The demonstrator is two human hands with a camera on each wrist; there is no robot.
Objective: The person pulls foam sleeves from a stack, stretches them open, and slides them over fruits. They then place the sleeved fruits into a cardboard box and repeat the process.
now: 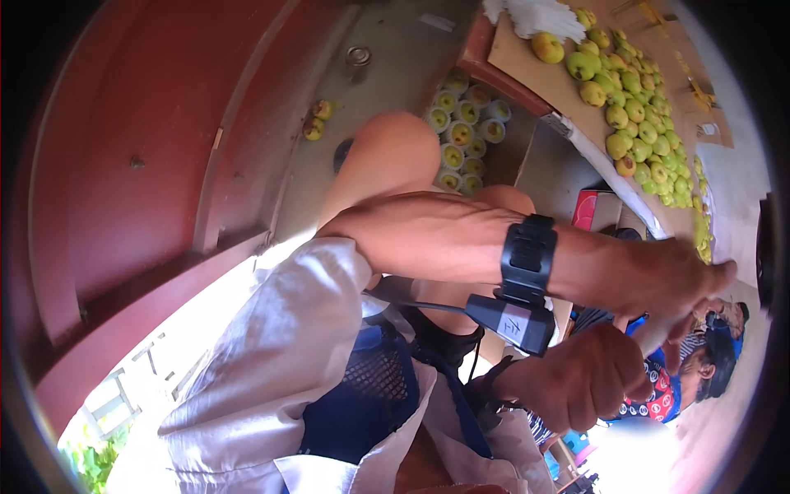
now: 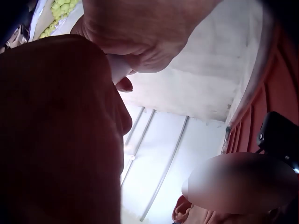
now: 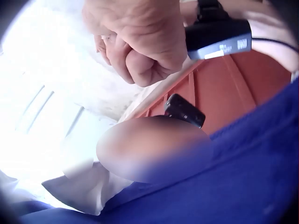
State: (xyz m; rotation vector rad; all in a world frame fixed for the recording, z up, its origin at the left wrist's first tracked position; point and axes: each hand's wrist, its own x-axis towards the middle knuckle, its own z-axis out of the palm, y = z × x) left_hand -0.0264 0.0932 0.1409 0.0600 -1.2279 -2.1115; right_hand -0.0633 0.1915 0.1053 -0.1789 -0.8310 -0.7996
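From my end, the left forearm runs almost level across the head view, a black strap (image 1: pixel 527 251) round its wrist, and the left hand (image 1: pixel 665 284) is held out past it with one digit pointing outward. The right hand (image 1: pixel 578 377) sits close below it in that view, balled into a fist. I have the hands together with a pale item (image 2: pixel 119 67) between them, too unclear to identify; the fist appears clamped on it, but I can't tell whether the left fingers grip it. Yellow-green apples (image 1: pixel 646 130) lie heaped beyond.
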